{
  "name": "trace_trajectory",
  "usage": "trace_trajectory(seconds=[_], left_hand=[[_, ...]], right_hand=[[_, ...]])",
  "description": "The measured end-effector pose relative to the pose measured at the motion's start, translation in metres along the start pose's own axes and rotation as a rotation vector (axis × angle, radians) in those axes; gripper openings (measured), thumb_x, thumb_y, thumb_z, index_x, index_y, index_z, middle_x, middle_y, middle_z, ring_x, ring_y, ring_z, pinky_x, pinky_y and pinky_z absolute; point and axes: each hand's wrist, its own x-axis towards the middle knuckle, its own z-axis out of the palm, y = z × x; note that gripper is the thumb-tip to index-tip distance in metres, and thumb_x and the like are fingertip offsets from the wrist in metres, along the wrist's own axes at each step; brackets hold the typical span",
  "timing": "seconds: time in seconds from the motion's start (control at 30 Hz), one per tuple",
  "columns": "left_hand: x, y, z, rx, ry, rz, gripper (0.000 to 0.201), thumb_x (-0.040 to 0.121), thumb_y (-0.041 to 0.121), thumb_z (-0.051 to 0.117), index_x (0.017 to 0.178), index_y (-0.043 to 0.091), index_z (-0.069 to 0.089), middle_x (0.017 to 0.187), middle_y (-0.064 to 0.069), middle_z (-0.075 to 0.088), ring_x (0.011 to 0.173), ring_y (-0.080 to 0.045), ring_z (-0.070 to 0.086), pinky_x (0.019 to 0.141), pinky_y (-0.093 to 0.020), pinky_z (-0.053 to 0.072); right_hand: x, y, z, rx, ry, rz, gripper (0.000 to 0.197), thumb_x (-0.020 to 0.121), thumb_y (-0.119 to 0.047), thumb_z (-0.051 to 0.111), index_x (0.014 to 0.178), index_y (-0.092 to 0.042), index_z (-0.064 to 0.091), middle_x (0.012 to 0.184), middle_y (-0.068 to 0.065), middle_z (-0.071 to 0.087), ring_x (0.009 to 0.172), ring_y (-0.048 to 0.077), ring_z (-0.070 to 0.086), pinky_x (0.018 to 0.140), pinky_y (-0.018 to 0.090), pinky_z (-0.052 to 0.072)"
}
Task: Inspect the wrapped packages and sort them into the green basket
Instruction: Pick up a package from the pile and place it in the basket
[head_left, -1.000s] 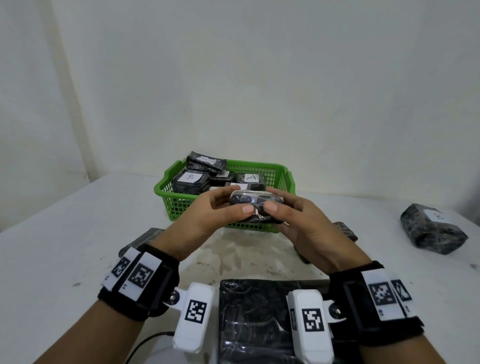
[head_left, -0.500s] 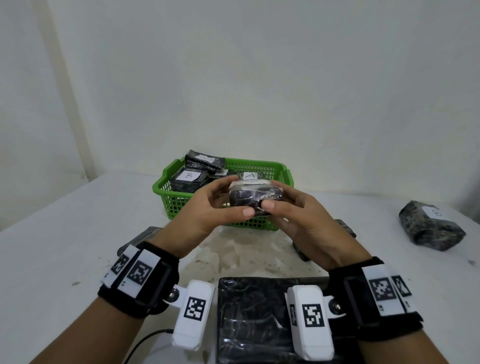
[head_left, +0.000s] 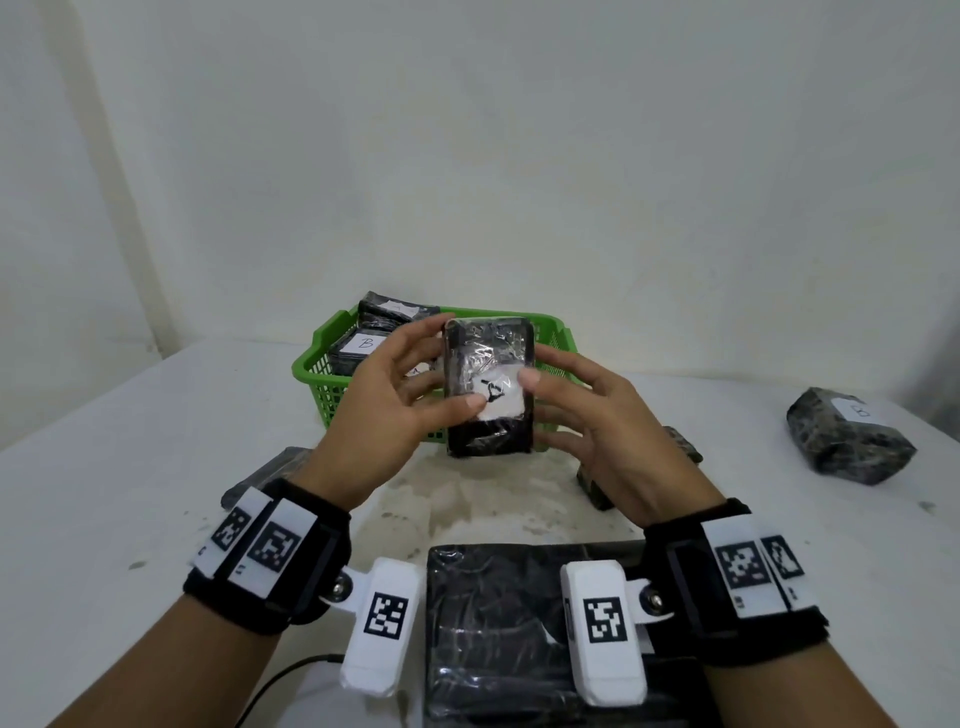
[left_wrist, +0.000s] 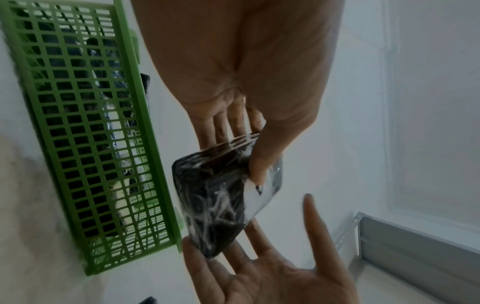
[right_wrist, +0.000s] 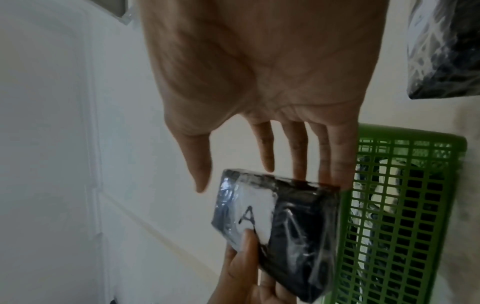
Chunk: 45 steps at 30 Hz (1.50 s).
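Fingers (head_left: 415, 338) of left hand (head_left: 384, 410) pinch wrapped package (head_left: 491, 387), thumb on white label; right hand (head_left: 597, 426) fingers straight behind it, thumb at edge; green basket (head_left: 332, 384) behind.

Bare white tabletop (head_left: 130, 457) lies open to the left of the green plastic lattice basket (head_left: 332, 400) and across the wide gap to its right, up to a lumpy grey wrapped bundle labelled B (head_left: 852, 441) standing well apart. The basket's left half is filled with black film-wrapped packages (head_left: 358, 348); its right half is hidden. A large flat black wrapped slab (head_left: 498, 634) takes the near centre, between the wrists. Stained table surface between slab and basket is open. Low dark packages flank it: one left (head_left: 270, 473), one right (head_left: 685, 447), possibly two there, partly hidden.
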Motion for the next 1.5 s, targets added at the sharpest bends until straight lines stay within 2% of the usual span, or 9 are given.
trace_trajectory(seconds=[0.13, 0.37, 0.47, 0.57, 0.73, 0.87, 1.2, 1.4, 1.5], left_hand=[[-0.003, 0.003, 0.001, -0.044, -0.091, 0.106, 0.072, 0.072, -0.016, 0.078, 0.135, 0.006, 0.049, 0.138, -0.012, 0.062, 0.121, -0.028, 0.067, 0.099, -0.038, 0.057], [-0.003, 0.006, -0.003, -0.011, -0.177, 0.163, 0.066, 0.074, -0.004, 0.081, 0.129, 0.014, 0.05, 0.137, -0.014, 0.059, 0.128, -0.029, 0.06, 0.109, -0.048, 0.051], [-0.002, 0.004, -0.008, 0.06, -0.246, 0.043, 0.08, 0.081, 0.038, 0.085, 0.148, 0.025, 0.041, 0.148, 0.003, 0.055, 0.137, -0.016, 0.055, 0.11, -0.04, 0.049], [0.0, 0.002, -0.006, -0.036, -0.269, -0.173, 0.083, 0.068, 0.07, 0.08, 0.135, 0.024, 0.064, 0.136, -0.006, 0.068, 0.128, -0.023, 0.063, 0.107, -0.044, 0.048], [0.0, -0.003, -0.004, -0.026, -0.219, -0.159, 0.064, 0.072, 0.044, 0.076, 0.127, 0.012, 0.068, 0.124, -0.014, 0.072, 0.12, -0.034, 0.067, 0.108, -0.053, 0.049], [-0.003, -0.002, 0.0, -0.061, -0.258, -0.199, 0.072, 0.066, 0.046, 0.083, 0.129, 0.018, 0.064, 0.125, -0.004, 0.073, 0.122, -0.025, 0.067, 0.106, -0.043, 0.051], [0.001, -0.003, -0.005, -0.126, -0.308, -0.199, 0.077, 0.071, 0.042, 0.084, 0.134, 0.003, 0.062, 0.136, -0.018, 0.066, 0.131, -0.033, 0.06, 0.116, -0.049, 0.042], [0.0, -0.001, -0.006, -0.203, -0.351, -0.195, 0.079, 0.071, 0.046, 0.086, 0.134, 0.003, 0.063, 0.136, -0.018, 0.065, 0.129, -0.032, 0.062, 0.109, -0.037, 0.051], [0.002, -0.002, -0.002, -0.181, -0.293, -0.207, 0.07, 0.07, 0.04, 0.08, 0.129, 0.004, 0.067, 0.133, -0.021, 0.067, 0.129, -0.036, 0.061, 0.106, -0.04, 0.053]], right_hand=[[-0.003, -0.002, 0.0, 0.04, -0.079, 0.113, 0.051, 0.074, -0.065, 0.068, 0.112, -0.033, 0.077, 0.111, 0.003, 0.08, 0.109, 0.029, 0.074, 0.104, 0.046, 0.055], [-0.001, -0.001, -0.002, 0.147, -0.147, 0.147, 0.053, 0.072, -0.046, 0.079, 0.119, -0.021, 0.076, 0.127, 0.017, 0.073, 0.119, 0.029, 0.07, 0.11, 0.04, 0.053], [0.0, 0.002, -0.003, 0.131, -0.165, 0.062, 0.053, 0.07, -0.039, 0.078, 0.117, -0.014, 0.076, 0.128, 0.015, 0.073, 0.114, 0.019, 0.068, 0.109, 0.036, 0.05], [0.004, 0.005, -0.005, 0.149, -0.158, 0.03, 0.078, 0.062, -0.037, 0.08, 0.13, -0.001, 0.067, 0.135, 0.018, 0.068, 0.117, 0.017, 0.066, 0.108, 0.034, 0.049], [0.004, 0.008, -0.002, 0.12, -0.173, 0.068, 0.085, 0.062, -0.037, 0.085, 0.135, -0.002, 0.063, 0.127, 0.008, 0.073, 0.111, 0.015, 0.071, 0.099, 0.029, 0.055], [0.007, 0.009, -0.002, 0.087, -0.072, 0.066, 0.08, 0.066, -0.028, 0.085, 0.139, -0.007, 0.059, 0.132, 0.013, 0.07, 0.108, 0.017, 0.075, 0.085, 0.025, 0.06], [0.005, 0.005, -0.003, 0.166, -0.084, 0.07, 0.07, 0.065, -0.022, 0.086, 0.129, -0.002, 0.064, 0.121, 0.013, 0.072, 0.093, 0.009, 0.075, 0.075, 0.019, 0.058], [0.005, 0.006, -0.006, 0.133, -0.131, 0.053, 0.053, 0.065, -0.017, 0.095, 0.113, -0.013, 0.072, 0.105, 0.001, 0.077, 0.094, 0.009, 0.076, 0.083, 0.02, 0.059], [0.006, 0.006, -0.007, 0.081, -0.1, 0.039, 0.059, 0.058, -0.031, 0.092, 0.112, -0.018, 0.074, 0.11, 0.003, 0.077, 0.105, 0.016, 0.074, 0.101, 0.033, 0.058]])
